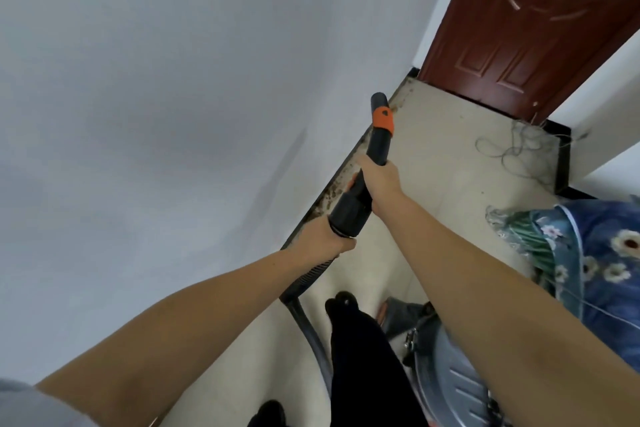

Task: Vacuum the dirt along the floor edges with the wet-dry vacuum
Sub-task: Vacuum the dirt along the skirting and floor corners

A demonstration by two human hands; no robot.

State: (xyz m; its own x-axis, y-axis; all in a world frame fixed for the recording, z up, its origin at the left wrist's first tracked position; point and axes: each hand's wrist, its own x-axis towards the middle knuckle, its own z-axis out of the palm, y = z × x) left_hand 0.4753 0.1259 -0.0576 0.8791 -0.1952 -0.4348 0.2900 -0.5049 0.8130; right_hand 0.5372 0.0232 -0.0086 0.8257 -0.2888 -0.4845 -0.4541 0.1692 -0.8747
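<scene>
Both hands, left hand [325,236] and right hand [379,180], grip the black orange-collared plastic vacuum wand [367,163] over dirt [332,191] lining the white wall [173,114]; beige floor [450,156] lies open rightward.

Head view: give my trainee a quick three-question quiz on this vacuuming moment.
1. True or false: both hands grip the wand.
2. Which hand is nearer the nozzle: A) left hand B) right hand?
3. What lies on the floor by the door?

Key: 1 true. 2 B. 3 A tangle of thin wire.
</scene>
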